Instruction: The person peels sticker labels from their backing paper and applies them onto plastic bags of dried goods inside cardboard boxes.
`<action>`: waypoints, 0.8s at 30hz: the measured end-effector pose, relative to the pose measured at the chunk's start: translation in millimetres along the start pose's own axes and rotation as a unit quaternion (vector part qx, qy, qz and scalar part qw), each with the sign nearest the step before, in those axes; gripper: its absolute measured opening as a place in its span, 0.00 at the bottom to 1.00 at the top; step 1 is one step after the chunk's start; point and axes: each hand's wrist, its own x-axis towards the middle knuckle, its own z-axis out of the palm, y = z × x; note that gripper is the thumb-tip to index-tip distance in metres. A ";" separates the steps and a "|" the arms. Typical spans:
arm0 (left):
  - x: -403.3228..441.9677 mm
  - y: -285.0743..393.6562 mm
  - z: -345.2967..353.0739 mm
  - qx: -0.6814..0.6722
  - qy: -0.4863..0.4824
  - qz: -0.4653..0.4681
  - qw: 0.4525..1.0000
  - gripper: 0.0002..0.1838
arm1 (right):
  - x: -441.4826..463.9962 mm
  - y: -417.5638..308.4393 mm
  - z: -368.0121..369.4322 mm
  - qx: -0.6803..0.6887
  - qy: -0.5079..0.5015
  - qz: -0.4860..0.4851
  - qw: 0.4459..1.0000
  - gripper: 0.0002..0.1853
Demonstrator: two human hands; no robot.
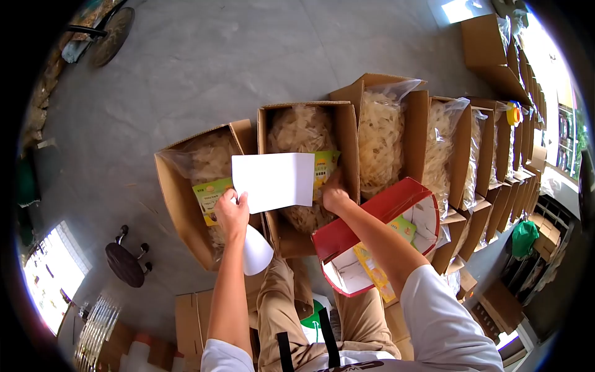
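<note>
My left hand (230,214) is closed on white paper sheets (273,181); one part stretches right over the second box, and a curled part (255,251) hangs below the hand. My right hand (335,193) reaches into the second cardboard box (351,142), its fingers closed at the edge of a yellow-green leaflet (323,170), partly hidden by the paper. Under the leaflet lies a clear bag of pale, flaky pieces (302,127). In the leftmost box (176,214), another yellow-green leaflet (211,197) rests on a similar bag, beside my left hand.
Below my right forearm, a red open box (334,242) with white inside holds more yellow-green leaflets (375,273). Several open cartons with filled bags (381,139) run to the right. A yellow-orange object (513,115) sits on them. A wheeled stool (126,263) stands on the grey floor at left.
</note>
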 end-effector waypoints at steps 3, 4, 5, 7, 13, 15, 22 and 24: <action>-4.3 -28.2 -9.7 0.007 0.025 0.039 0.999 0.17 | 20.2 2.0 21.7 0.354 -0.076 0.020 0.932 0.46; -5.6 -32.9 -16.4 -0.012 0.030 0.033 0.999 0.18 | 21.2 6.6 23.6 0.353 -0.073 0.019 0.932 0.46; -7.8 -37.5 -22.1 -0.030 0.034 0.026 0.999 0.18 | 21.6 12.1 27.1 0.388 -0.086 -0.012 0.918 0.48; -13.4 -43.2 -32.9 -0.035 0.048 0.037 0.998 0.19 | 8.7 12.4 11.5 0.420 -0.098 -0.045 0.901 0.51; -46.2 -51.0 -56.2 -0.066 0.088 -0.007 0.994 0.18 | -30.0 -36.5 -46.7 0.159 0.205 -0.179 0.949 0.37; -56.6 -48.5 -73.3 -0.066 0.141 -0.008 0.988 0.16 | -20.5 -47.4 -43.5 0.080 0.186 -0.176 0.963 0.35; -82.2 -84.7 -108.2 -0.059 0.096 0.085 0.990 0.13 | -41.2 -94.6 16.7 0.058 -0.168 -0.299 0.937 0.21; -93.4 -77.3 -113.6 -0.069 0.047 0.127 0.988 0.10 | -64.2 -107.1 22.8 0.212 -0.119 -0.363 0.899 0.16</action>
